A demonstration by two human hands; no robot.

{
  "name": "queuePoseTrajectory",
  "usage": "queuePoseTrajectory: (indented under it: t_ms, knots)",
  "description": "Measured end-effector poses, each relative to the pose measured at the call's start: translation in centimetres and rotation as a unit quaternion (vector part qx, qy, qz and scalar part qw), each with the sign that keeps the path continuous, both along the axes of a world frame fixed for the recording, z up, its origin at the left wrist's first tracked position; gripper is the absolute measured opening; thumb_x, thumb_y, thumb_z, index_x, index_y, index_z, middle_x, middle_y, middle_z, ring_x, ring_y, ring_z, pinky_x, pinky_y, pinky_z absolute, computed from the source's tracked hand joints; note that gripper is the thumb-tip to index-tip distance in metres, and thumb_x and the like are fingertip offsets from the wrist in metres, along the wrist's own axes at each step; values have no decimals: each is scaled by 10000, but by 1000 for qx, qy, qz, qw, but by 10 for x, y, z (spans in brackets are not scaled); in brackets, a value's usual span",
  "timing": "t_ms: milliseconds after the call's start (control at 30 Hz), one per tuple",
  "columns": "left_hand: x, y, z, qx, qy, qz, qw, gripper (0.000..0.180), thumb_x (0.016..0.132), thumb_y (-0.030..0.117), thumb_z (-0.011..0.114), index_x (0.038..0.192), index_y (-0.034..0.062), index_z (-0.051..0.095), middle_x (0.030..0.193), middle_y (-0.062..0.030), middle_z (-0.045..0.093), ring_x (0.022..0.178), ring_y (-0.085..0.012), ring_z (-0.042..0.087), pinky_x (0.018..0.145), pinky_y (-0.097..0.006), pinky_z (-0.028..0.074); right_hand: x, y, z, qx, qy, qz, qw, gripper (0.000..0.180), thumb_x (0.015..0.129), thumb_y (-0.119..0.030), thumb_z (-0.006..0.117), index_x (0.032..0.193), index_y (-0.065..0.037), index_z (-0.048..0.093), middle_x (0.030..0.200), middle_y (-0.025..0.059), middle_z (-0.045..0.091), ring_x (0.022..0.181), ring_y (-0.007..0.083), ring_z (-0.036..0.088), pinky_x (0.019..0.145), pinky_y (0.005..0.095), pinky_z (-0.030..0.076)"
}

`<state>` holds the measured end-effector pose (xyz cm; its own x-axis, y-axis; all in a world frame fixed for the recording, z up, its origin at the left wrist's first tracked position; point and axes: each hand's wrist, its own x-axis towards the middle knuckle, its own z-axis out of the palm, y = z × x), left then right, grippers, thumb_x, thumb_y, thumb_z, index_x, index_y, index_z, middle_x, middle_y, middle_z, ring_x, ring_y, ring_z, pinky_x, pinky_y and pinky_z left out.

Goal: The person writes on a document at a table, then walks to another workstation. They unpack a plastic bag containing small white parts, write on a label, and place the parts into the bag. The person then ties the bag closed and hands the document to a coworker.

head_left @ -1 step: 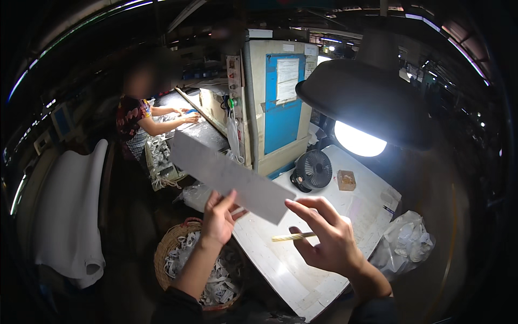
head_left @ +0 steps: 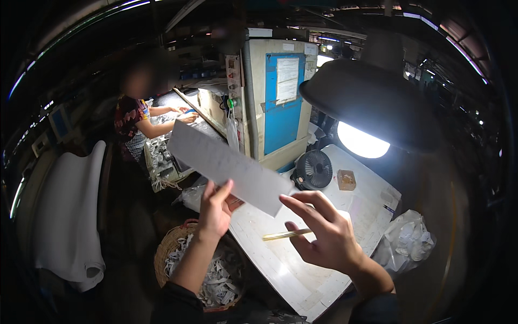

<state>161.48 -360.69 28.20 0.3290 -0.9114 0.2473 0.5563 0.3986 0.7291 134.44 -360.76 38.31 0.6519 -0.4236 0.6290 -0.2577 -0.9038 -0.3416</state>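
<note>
A long, pale grey flat strip is held up at a slant over the left part of the white table. My left hand grips its lower long edge, with the thumb on the facing side and the other fingers partly hidden behind. At the strip's right end is my right hand, its index fingertip at or very near the corner. A slim yellowish stick is tucked in that same hand and points left from between the thumb and the palm; its exact kind cannot be made out.
On the white table stand a black fan and a small amber block, under a lit lamp. Below left sits a wicker basket of pale scraps. A plastic bag hangs right. A co-worker works at the far left.
The strip has shifted slightly left and up at its right end. My right hand and the yellowish stick have moved a little left with it.
</note>
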Motion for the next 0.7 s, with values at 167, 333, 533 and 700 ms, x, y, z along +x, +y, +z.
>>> queuePoseTrajectory:
  t_ms: [167, 333, 533, 700]
  knots:
    - [75, -87, 80, -113, -29, 106, 987, 401, 962, -9, 638, 1313, 151, 526, 1190, -91, 681, 1016, -191, 711, 827, -370, 625, 119, -47, 56, -175, -58, 35, 982, 439, 889, 77, 647, 1313, -28, 694, 1122, 111, 657, 716, 239, 714, 608, 347, 600]
    - [147, -153, 149, -94, -21, 17, 995, 506, 1110, 438, 450, 1467, 80, 410, 1397, -125, 567, 1133, -316, 687, 960, -535, 627, 241, -135, 142, -333, -238, -60, 911, 226, 984, -103, 651, 1200, -76, 708, 1106, 148, 698, 708, 278, 742, 557, 367, 594]
    - [185, -174, 183, -129, -22, 36, 991, 475, 1139, 322, 444, 1506, 25, 395, 1429, -142, 522, 1200, -322, 648, 1088, -527, 560, 326, -225, 244, -356, -180, -223, 890, 295, 979, -313, 666, 1126, -57, 684, 1118, 140, 698, 968, 355, 714, 814, 495, 587]
    - [201, -186, 206, -156, -31, 34, 987, 473, 1131, 265, 472, 1522, 17, 373, 1430, -172, 507, 1233, -335, 634, 1117, -531, 540, 341, -255, 271, -410, -83, -266, 868, 245, 967, -304, 661, 1033, -74, 713, 1029, 132, 725, 953, 353, 728, 812, 484, 597]
